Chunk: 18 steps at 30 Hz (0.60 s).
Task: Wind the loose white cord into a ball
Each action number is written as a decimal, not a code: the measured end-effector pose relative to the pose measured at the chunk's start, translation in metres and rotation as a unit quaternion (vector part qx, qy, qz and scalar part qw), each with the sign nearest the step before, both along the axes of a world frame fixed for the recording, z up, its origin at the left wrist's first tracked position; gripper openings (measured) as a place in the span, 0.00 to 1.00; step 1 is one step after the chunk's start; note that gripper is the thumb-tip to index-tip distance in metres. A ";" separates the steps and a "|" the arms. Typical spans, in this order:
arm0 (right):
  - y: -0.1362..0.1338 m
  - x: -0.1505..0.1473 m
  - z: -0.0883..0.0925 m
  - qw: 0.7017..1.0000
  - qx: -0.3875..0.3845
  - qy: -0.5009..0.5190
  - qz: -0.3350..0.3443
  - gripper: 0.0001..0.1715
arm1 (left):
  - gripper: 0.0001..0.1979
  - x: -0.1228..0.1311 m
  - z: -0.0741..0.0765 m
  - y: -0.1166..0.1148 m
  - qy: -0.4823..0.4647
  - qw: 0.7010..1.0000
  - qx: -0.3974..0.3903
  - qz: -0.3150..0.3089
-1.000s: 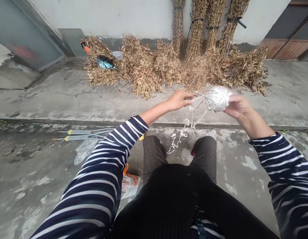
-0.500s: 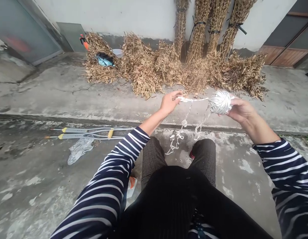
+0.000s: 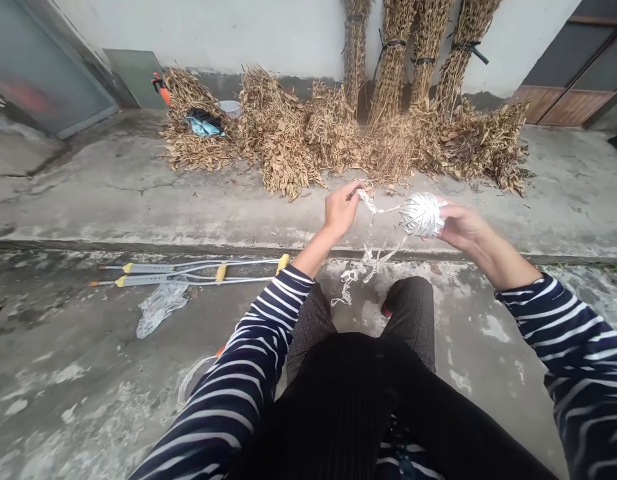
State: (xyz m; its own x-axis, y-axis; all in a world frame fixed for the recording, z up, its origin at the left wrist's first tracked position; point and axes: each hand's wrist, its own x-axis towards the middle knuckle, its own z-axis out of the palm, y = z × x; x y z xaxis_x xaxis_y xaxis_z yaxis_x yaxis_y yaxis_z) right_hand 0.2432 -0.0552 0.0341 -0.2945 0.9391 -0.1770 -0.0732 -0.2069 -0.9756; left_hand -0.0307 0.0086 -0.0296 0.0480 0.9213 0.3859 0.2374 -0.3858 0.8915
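Note:
A ball of white flat cord (image 3: 420, 215) is gripped from its right side by my right hand (image 3: 462, 230), the thumb on its upper edge. To the left of it, my left hand (image 3: 342, 208) pinches a loose length of the same cord (image 3: 366, 200) between thumb and fingers. One strand runs slackly from that pinch to the ball. Below, tangled loops of cord (image 3: 358, 270) dangle between my hands, reaching down in front of my knees. Both hands are held out over the edge of the concrete step (image 3: 228, 227).
Dry plant stalks (image 3: 288, 133) lie heaped along the wall, with tied upright bundles (image 3: 393, 60) behind. Crutches (image 3: 188, 270) and a crumpled clear plastic bag (image 3: 161, 307) lie on the ground at left. A white basin (image 3: 230, 109) and dark-and-blue cloth (image 3: 206, 125) are among the stalks.
My right hand has brought the ball leftward and slightly down, closer to my left hand. The cord between them has gone from taut to slack. My left hand still pinches its length.

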 end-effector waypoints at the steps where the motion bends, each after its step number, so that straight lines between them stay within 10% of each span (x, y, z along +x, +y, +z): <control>1: 0.000 0.006 -0.005 1.000 -0.001 0.001 -0.019 0.36 | 0.13 -0.008 0.000 0.005 0.005 1.000 0.009 0.026; 8: -0.014 0.031 -0.028 0.996 -0.035 0.001 -0.080 0.35 | 0.18 -0.059 -0.022 0.045 -0.007 0.986 -0.021 0.165; 14: -0.012 0.047 0.003 0.993 -0.015 -0.001 -0.113 0.25 | 0.17 -0.096 -0.039 0.036 0.041 0.986 -0.013 0.161; 18: -0.006 0.044 0.016 0.998 -0.014 -0.008 -0.061 0.28 | 0.15 -0.079 -0.040 0.020 0.059 0.991 -0.041 0.112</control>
